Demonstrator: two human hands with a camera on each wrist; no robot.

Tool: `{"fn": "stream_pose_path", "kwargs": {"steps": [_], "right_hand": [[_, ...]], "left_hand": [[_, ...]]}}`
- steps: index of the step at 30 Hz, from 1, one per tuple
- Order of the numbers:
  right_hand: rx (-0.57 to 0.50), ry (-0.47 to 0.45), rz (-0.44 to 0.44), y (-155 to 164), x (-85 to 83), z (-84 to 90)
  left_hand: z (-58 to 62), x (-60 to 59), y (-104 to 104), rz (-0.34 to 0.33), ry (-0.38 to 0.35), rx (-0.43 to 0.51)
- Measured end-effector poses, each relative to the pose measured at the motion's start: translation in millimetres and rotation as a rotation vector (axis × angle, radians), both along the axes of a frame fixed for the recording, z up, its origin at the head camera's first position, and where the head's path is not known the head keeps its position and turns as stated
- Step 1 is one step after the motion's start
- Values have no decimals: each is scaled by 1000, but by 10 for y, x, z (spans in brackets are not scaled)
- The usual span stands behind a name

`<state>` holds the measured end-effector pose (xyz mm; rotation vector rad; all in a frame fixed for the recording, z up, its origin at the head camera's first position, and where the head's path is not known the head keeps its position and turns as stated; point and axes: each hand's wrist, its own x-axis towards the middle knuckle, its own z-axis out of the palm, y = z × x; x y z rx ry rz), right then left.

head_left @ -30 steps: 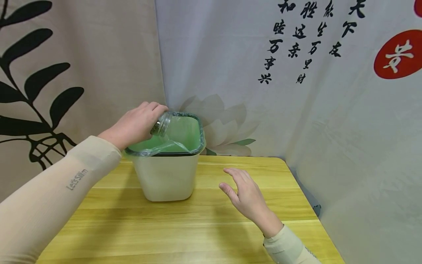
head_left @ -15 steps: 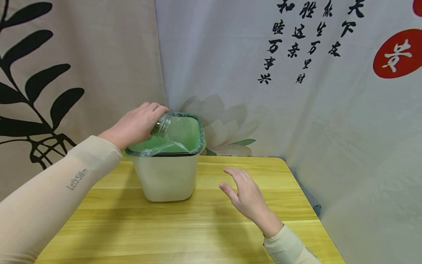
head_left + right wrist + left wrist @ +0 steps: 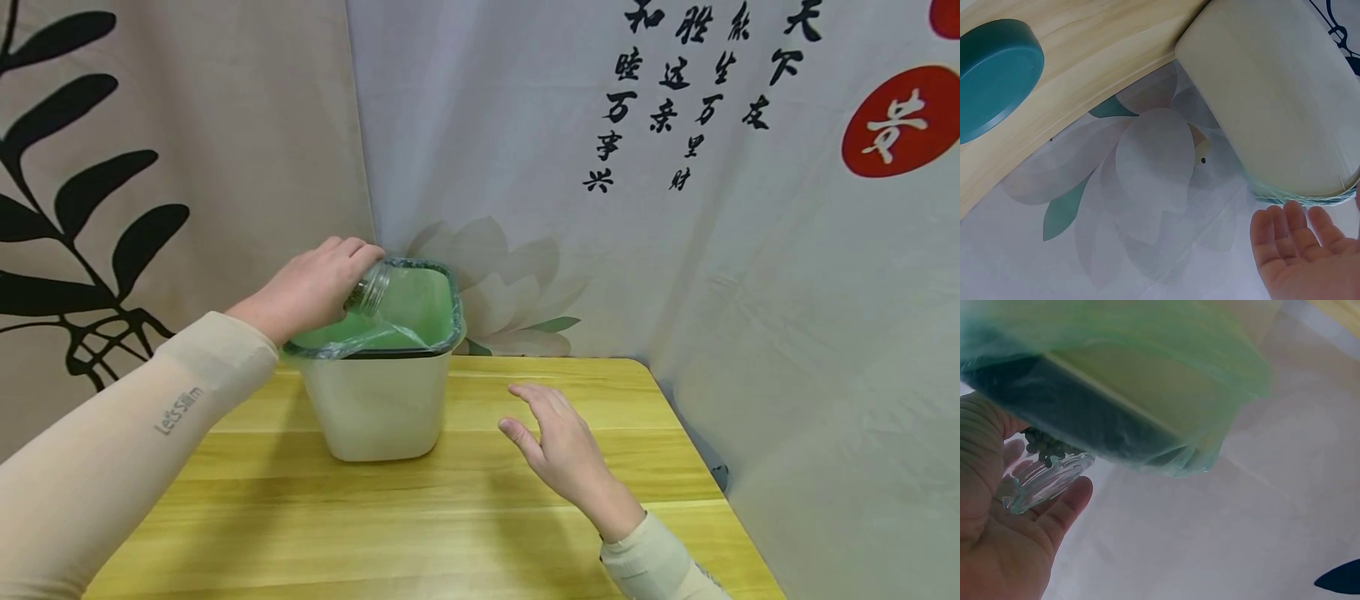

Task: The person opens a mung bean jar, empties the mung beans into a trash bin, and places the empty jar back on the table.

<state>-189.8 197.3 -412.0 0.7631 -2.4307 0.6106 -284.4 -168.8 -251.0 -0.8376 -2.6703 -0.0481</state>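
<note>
My left hand (image 3: 311,283) grips a clear glass jar (image 3: 371,287), tilted over the open top of a cream bin (image 3: 382,408). Dark round pellets (image 3: 1044,445) sit in the jar near its mouth, seen in the left wrist view. A pale green plastic liner (image 3: 1147,337) covers the bin's rim and inside. To the right of the bin, my right hand (image 3: 562,450) is held over the table with fingers spread and nothing in it. A teal round lid (image 3: 1000,78) shows in the right wrist view; the head view does not show it.
The bin stands on a yellow wooden table (image 3: 360,533), near its back edge. Behind it hang pale cloths (image 3: 487,125) with printed leaves, a lotus and black characters. The table's right edge runs down past my right sleeve (image 3: 660,558).
Both hands and the jar keep nearly the same pose. The head view has shifted very slightly, so the backdrop and bin sit a little lower in it.
</note>
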Motion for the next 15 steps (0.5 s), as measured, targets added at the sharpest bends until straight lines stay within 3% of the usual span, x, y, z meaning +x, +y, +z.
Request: {"fn": "stream_pose_path", "kwargs": {"steps": [15], "right_hand": [[1, -5, -6, 10, -2, -18]], "left_hand": [[-16, 2, -9, -14, 32, -7]]}}
